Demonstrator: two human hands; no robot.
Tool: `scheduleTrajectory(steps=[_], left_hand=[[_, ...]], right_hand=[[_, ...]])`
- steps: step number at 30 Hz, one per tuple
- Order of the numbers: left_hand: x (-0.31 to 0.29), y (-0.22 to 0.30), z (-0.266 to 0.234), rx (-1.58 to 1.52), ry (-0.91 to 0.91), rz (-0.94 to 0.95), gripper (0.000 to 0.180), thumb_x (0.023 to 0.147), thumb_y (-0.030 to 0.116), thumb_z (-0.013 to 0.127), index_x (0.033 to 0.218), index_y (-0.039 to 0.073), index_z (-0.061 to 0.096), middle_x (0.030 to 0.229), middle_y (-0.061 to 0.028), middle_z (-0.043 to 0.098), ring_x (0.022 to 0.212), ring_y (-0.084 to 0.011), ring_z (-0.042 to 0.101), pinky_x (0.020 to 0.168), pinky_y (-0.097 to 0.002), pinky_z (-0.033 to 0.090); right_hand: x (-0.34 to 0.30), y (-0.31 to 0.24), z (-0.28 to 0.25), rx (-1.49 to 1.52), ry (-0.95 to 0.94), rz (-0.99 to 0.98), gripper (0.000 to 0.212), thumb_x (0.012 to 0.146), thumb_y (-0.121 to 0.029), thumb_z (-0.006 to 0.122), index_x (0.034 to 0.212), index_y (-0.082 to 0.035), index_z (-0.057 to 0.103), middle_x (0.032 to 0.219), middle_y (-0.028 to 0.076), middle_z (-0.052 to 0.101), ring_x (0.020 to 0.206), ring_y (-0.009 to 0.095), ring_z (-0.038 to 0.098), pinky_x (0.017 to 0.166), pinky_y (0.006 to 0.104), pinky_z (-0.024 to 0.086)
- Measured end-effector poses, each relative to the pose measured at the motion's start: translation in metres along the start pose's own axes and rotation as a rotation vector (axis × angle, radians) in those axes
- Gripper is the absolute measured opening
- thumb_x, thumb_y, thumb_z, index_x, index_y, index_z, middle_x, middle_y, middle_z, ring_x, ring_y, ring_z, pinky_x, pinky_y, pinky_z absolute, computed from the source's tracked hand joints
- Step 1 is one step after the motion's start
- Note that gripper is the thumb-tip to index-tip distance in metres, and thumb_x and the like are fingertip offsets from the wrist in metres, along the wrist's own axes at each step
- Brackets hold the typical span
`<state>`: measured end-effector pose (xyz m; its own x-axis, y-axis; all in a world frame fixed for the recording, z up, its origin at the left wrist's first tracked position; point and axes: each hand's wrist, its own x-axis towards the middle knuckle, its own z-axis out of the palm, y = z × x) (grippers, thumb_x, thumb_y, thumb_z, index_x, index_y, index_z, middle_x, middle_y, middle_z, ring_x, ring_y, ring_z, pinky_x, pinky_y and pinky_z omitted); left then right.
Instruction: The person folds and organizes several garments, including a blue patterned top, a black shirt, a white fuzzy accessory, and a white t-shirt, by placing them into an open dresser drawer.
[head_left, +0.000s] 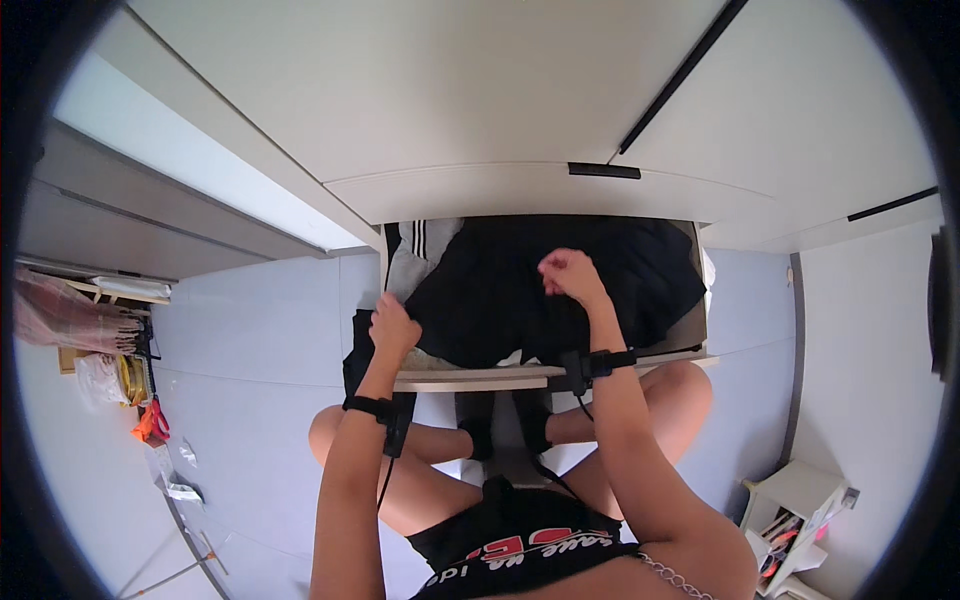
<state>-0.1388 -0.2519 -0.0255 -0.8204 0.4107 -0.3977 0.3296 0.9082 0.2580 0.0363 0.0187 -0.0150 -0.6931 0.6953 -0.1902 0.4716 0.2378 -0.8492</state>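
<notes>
A pulled-out drawer (450, 382) stands open below a white cabinet front (400, 95), and a black garment (480, 310) lies across most of it, loosely spread and rumpled rather than folded. A light grey garment with dark stripes (408, 268) shows at the drawer's left side, partly covered by the black one. The left hand (395, 325) is at the left end, near the front corner, its fingers curled down by the black garment's edge; whether they grip the cloth cannot be told. The right hand (572, 277) is over the middle of the black garment, fingers bent in toward the thumb — again, no telling whether a fold is pinched. As for progress, the drawer is out and the black garment is mostly within its walls, but it looks unarranged, and the drawer is not shut. More black cloth (358, 352) shows beside the drawer's left front corner, apparently outside it.
</notes>
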Motion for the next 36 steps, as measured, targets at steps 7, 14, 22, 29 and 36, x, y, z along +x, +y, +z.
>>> scheduleTrajectory(steps=[7, 14, 22, 29, 36], left_hand=[[-0.033, 0.083, 0.042, -0.156, -0.282, 0.908, 0.033, 0.067, 0.01, 0.06, 0.099, 0.012, 0.053, 0.104, -0.0096, 0.048, 0.106, -0.0302, 0.044, 0.082, -0.0412, 0.038], [-0.064, 0.048, 0.081, 0.44, 0.201, 0.953, 0.053, 0.067, 0.014, 0.064, 0.117, 0.021, 0.047, 0.117, -0.0068, 0.041, 0.111, -0.0268, 0.039, 0.092, -0.0412, 0.033], [-0.022, 0.056, 0.06, 0.193, 0.001, 0.858, 0.035, 0.069, 0.006, 0.056, 0.103, 0.017, 0.056, 0.104, -0.0086, 0.052, 0.093, -0.0308, 0.051, 0.073, -0.0407, 0.048], [-0.019, 0.065, 0.006, -0.382, -0.093, 0.688, 0.029, 0.064, 0.004, 0.049, 0.089, 0.007, 0.063, 0.089, -0.0162, 0.062, 0.087, -0.0306, 0.059, 0.08, -0.0382, 0.047], [-0.016, 0.037, 0.056, 0.595, -0.731, 0.572, 0.026, 0.072, 0.017, 0.048, 0.084, 0.004, 0.066, 0.092, -0.0204, 0.061, 0.091, -0.0336, 0.058, 0.08, -0.0404, 0.046]], right_hand=[[-0.064, 0.093, 0.031, -0.938, -0.746, 0.233, 0.028, 0.064, -0.026, 0.071, 0.08, -0.004, 0.067, 0.091, 0.015, 0.064, 0.082, 0.028, 0.062, 0.073, 0.0375, 0.05], [-0.133, 0.005, 0.066, -0.807, -0.123, 0.058, 0.066, 0.058, -0.028, 0.077, 0.109, -0.005, 0.042, 0.106, 0.014, 0.044, 0.097, 0.036, 0.049, 0.076, 0.043, 0.049], [-0.09, 0.056, 0.04, -0.666, 0.006, -0.123, 0.032, 0.06, -0.004, 0.063, 0.091, -0.008, 0.053, 0.093, 0.014, 0.051, 0.085, 0.035, 0.053, 0.073, 0.0431, 0.047], [-0.069, 0.009, -0.052, -0.265, -0.164, -0.215, 0.034, 0.062, -0.008, 0.061, 0.096, -0.008, 0.062, 0.101, 0.015, 0.059, 0.093, 0.033, 0.056, 0.081, 0.0364, 0.045], [-0.082, 0.005, -0.051, -0.367, -0.524, -0.005, 0.028, 0.069, -0.018, 0.066, 0.094, -0.005, 0.063, 0.096, 0.014, 0.062, 0.088, 0.028, 0.06, 0.076, 0.0339, 0.048]])
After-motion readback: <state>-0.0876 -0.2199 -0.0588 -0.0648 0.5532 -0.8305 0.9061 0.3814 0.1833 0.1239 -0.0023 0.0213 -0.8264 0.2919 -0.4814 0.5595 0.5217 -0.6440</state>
